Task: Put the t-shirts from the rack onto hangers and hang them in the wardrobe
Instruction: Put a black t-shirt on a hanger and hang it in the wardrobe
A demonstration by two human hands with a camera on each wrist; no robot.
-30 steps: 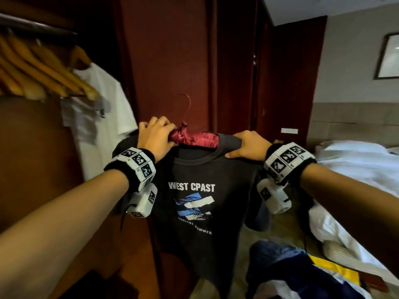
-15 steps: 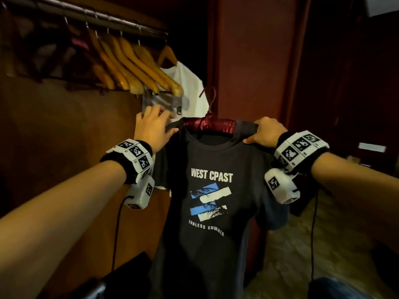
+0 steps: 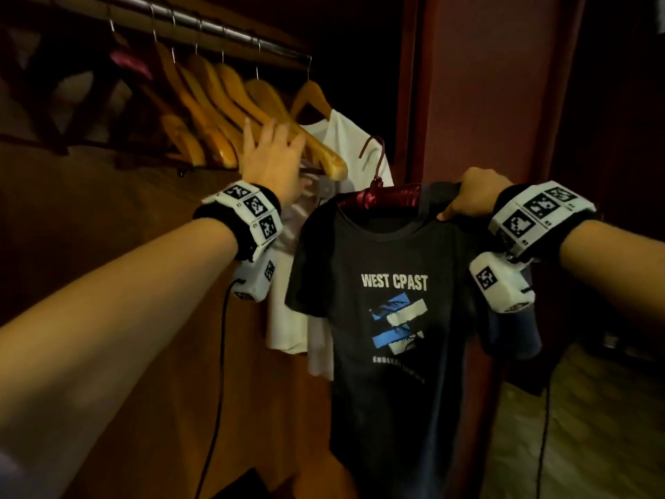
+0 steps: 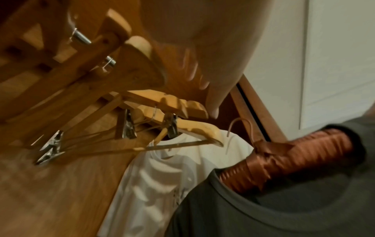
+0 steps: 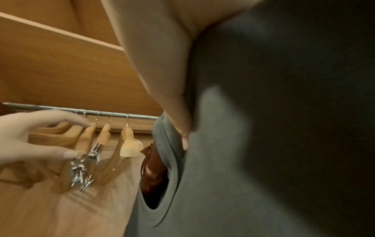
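Left hand (image 3: 273,163) is leaving the red satin hanger (image 3: 388,199), reaching open-fingered toward the wooden hangers (image 3: 230,102). Right hand (image 3: 475,194) is clenching the hanger's shoulder, dangling the soft, light black t-shirt (image 3: 392,318) below the rail (image 3: 201,27); satin looks slippery.

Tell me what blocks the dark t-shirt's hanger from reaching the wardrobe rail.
The wooden hangers crowd the rail, and the white t-shirt hangs at its right end. The left hand, fingers straight, reaches at them. The right hand holds the dark t-shirt below the rail.
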